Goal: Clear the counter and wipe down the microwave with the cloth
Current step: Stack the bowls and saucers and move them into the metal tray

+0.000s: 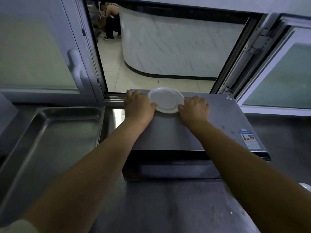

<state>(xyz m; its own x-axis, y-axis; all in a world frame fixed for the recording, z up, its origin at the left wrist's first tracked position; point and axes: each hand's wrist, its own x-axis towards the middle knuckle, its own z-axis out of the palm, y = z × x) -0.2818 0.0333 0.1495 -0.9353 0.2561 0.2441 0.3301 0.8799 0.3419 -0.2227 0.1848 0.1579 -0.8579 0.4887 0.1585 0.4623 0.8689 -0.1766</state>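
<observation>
A dark grey microwave (218,125) stands on the steel counter (168,207) in front of an open serving window. On its top, near the back edge, is a small white plate (166,100), tilted towards me. My left hand (137,106) grips the plate's left rim. My right hand (194,109) grips its right rim. Small green specks (223,127) lie on the microwave's top at the right. No cloth is in view.
A large empty steel tray (55,137) lies on the counter to the left. White-framed window panes stand at both sides. A white object (305,186) peeks in at the right edge. Beyond the window is a marble-patterned curved wall, and a person crouches far back.
</observation>
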